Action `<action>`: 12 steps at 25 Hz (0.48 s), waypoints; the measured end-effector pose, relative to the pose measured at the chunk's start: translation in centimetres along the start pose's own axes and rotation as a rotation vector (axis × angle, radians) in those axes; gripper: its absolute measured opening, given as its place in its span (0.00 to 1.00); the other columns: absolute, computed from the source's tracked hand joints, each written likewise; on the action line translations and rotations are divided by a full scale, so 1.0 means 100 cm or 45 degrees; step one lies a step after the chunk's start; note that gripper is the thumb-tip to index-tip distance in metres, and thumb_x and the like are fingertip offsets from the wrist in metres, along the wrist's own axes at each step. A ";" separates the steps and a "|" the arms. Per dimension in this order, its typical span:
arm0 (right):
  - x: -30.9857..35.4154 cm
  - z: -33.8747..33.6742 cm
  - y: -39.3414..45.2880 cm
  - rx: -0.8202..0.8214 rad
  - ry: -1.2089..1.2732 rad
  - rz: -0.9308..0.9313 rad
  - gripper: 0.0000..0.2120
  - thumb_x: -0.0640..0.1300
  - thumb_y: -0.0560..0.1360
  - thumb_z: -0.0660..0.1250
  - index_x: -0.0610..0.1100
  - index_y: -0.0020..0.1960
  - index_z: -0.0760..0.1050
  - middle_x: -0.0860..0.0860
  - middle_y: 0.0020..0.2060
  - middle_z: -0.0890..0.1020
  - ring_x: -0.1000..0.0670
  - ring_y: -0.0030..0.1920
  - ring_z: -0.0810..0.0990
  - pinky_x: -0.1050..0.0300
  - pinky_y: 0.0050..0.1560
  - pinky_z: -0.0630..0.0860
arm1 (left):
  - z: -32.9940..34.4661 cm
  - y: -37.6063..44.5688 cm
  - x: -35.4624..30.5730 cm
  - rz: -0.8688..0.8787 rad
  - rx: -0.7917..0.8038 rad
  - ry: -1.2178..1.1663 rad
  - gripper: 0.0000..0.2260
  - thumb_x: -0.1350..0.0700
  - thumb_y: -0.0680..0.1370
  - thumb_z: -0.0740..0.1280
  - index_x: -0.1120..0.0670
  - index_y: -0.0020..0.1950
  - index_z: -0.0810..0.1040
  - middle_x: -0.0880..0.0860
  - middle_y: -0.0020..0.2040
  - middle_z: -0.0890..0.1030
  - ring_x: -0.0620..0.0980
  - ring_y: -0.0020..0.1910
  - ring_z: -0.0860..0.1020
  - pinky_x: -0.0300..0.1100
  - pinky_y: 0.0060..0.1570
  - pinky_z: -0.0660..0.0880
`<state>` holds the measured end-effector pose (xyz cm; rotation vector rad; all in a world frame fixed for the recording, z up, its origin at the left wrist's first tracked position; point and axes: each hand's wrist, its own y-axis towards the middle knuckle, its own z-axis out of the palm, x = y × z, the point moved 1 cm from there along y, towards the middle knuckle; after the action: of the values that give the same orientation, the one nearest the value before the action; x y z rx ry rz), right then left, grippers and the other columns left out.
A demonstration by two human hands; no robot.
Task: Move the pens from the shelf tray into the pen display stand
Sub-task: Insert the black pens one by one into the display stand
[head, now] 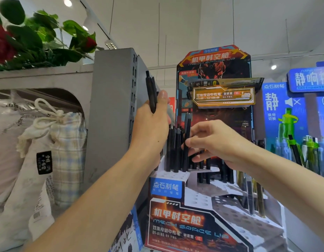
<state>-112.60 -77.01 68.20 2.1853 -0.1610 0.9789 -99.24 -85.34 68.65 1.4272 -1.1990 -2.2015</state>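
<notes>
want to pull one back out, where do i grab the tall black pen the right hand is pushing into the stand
Pinch the tall black pen on its upper barrel, coming from above and the right, as the right hand does. It stands upright, higher than its neighbours, whose packed barrels hem in its lower part in the pen display stand.

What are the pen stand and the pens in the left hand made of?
Pen stand: looks like printed cardboard, with folded stepped tiers, punched holes and glossy graphics. Pens gripped by the left hand: probably matte black plastic, showing no shine; can't confirm.

Black pens [151, 91], an orange-and-black stand [184, 226] with white tiers, a blue-plaid bag [70, 142].
</notes>
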 end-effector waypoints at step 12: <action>-0.006 0.007 -0.005 0.094 -0.383 0.130 0.08 0.44 0.75 0.75 0.40 0.41 0.81 0.47 0.34 0.87 0.48 0.36 0.88 0.60 0.34 0.80 | -0.005 0.001 0.008 -0.098 0.084 -0.031 0.14 0.41 0.82 0.60 0.50 0.57 0.74 0.48 0.38 0.74 0.44 0.30 0.69 0.39 0.33 0.69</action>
<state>-112.39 -77.21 67.17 2.4035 -0.3856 0.7145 -99.24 -86.06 68.12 1.5001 -1.2561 -2.2561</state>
